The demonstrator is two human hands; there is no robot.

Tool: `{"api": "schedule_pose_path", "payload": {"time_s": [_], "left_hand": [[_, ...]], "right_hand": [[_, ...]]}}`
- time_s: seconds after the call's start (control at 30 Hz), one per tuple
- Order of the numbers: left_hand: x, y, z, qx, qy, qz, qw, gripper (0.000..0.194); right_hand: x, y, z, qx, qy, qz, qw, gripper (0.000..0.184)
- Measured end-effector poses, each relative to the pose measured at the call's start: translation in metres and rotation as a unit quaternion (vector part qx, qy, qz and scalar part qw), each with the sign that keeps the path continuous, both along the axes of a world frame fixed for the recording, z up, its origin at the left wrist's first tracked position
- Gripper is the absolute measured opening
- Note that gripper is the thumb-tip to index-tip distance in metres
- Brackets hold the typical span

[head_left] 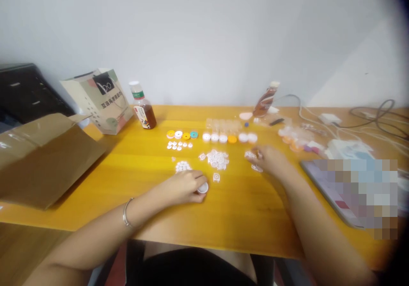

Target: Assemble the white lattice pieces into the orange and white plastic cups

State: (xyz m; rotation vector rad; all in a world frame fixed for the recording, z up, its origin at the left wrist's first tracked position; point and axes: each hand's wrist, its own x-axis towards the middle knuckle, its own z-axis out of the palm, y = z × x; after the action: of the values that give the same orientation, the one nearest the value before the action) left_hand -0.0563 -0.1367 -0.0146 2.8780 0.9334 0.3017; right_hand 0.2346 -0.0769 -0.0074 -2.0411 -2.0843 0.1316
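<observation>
white round cap (203, 187) sits in the left hand (188, 186), low over the near part of the wooden surface (243, 222). the fingers and thumb are curled in around its side, and its pale round face shows between them. the right hand (266, 160) is out to the other side, with its fingers bent down by some flat white bits (256, 168). it is blurry there, so i cannot tell how wide it is open or if it has hold of one.

between the hands are a heap of lacy white pieces (218, 160) and one loose lacy piece (216, 177) on its own. just past the left hand is a bunch of white round beads (183, 166).

the left hand is very near those beads, so a bump from its back could make them roll or mix them up. the cap could slip if the finger and thumb pinch it too loosely. the flat bits look thin, so they may be hard to pick up, and two could come up stuck together. a sleepy right arm could also knock the tablet (330, 192) beside it.
</observation>
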Motion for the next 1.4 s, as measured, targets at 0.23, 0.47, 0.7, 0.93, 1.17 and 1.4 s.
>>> {"api": "schedule_pose_path", "payload": {"time_s": [0.23, 0.47, 0.7, 0.93, 1.17, 1.4], "left_hand": [[0.001, -0.003, 0.002, 0.014, 0.005, -0.040, 0.999, 0.025], [0.002, 0.012, 0.003, -0.023, -0.100, -0.027, 0.994, 0.030], [0.009, 0.038, -0.013, -0.018, -0.103, -0.132, 0.986, 0.032], [0.011, 0.041, -0.020, 0.043, -0.062, -0.125, 0.989, 0.025], [0.012, 0.046, -0.026, 0.071, -0.082, -0.107, 0.988, 0.024], [0.015, 0.045, -0.024, 0.033, -0.135, -0.090, 0.986, 0.016]], "right_hand": [[-0.011, 0.001, -0.010, -0.013, 0.006, 0.069, 0.997, 0.020], [-0.034, -0.011, -0.006, 0.004, 0.007, 0.135, 0.991, 0.021], [-0.055, -0.021, -0.005, 0.006, 0.022, 0.192, 0.981, 0.023], [-0.054, -0.022, -0.002, 0.017, 0.018, 0.167, 0.986, 0.025], [-0.052, -0.027, 0.006, 0.030, 0.035, 0.131, 0.990, 0.023], [-0.054, -0.032, 0.021, 0.024, 0.264, 0.100, 0.959, 0.011]]}}
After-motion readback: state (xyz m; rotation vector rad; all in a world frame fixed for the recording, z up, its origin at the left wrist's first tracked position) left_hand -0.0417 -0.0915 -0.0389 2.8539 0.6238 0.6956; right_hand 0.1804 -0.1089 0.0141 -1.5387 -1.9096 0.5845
